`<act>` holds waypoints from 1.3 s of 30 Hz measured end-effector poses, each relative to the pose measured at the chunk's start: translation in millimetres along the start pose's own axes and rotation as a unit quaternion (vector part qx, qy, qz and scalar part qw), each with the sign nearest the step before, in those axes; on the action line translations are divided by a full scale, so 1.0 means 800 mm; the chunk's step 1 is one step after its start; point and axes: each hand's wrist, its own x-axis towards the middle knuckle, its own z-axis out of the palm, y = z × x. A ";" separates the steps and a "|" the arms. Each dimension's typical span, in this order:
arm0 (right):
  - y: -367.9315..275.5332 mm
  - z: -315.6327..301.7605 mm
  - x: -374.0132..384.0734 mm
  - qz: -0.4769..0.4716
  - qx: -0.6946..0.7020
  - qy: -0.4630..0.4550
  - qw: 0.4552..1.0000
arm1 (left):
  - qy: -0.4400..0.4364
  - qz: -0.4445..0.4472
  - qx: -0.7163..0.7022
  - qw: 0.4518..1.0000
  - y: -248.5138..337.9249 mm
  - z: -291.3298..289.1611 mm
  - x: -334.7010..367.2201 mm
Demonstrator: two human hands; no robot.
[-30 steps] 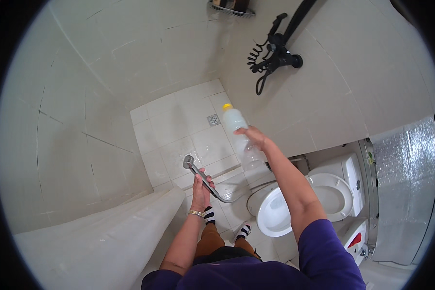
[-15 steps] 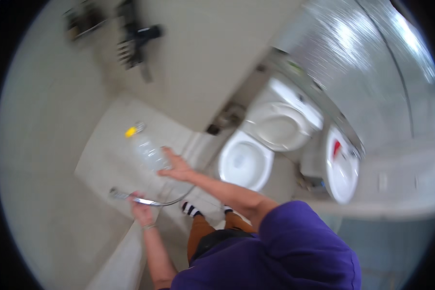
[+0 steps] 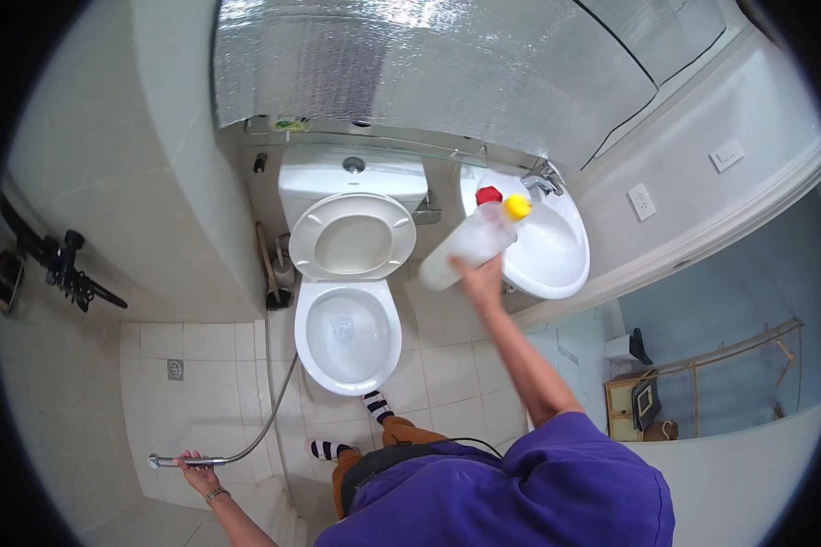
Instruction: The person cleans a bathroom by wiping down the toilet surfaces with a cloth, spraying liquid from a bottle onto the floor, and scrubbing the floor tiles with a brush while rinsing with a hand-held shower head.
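To the left of the white ceramic toilet [image 3: 348,276], and nearer the wearer than its bowl, a slim chrome handheld sprayer [image 3: 168,462] is held in the left hand [image 3: 199,470], with the fingers curled about the handle and the head pointed away from the toilet. From the sprayer, a thin grey flexible hose [image 3: 269,421] is led in a curve toward the toilet's left side. To the right of the toilet, a translucent whitish plastic bottle [image 3: 472,241] with a bright yellow cap [image 3: 517,208] is gripped in the right hand [image 3: 480,277]; it is tilted, its capped end turned away from the toilet, and is slightly blurred. Behind the bottle, on the toilet's right, the white oval washbasin [image 3: 556,253] with a chrome tap [image 3: 545,179] is partly covered from view, and a small red object [image 3: 489,195] is seen at the basin's toilet-facing side; what it is cannot be told. The toilet's lid is raised. A dark-headed brush [image 3: 278,298] is placed just beside the toilet on its left, and a square metal floor drain [image 3: 175,369] is set farther to that side.
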 end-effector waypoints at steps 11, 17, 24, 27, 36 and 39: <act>0.302 -0.058 0.391 0.040 -0.300 0.203 0.931 | -0.092 0.015 -0.003 0.996 -0.079 0.037 -0.072; 0.347 -0.111 0.439 0.132 -0.322 0.183 0.920 | 0.106 0.091 -0.017 0.990 -0.117 0.120 -0.073; 0.322 -0.085 0.410 -0.022 -0.268 0.227 0.936 | 0.037 -0.016 -0.022 0.999 -0.164 0.212 -0.058; 0.202 0.021 0.241 -0.098 -0.049 0.009 0.994 | -0.012 -0.023 0.061 0.998 -0.189 0.276 -0.078; 0.032 0.311 -0.080 0.000 0.083 -0.573 0.815 | -0.034 -0.077 -0.077 0.993 -0.207 0.229 -0.068; 0.036 0.369 -0.097 -0.083 -0.056 -0.629 0.771 | 0.107 -0.053 -0.155 0.981 -0.191 0.107 -0.028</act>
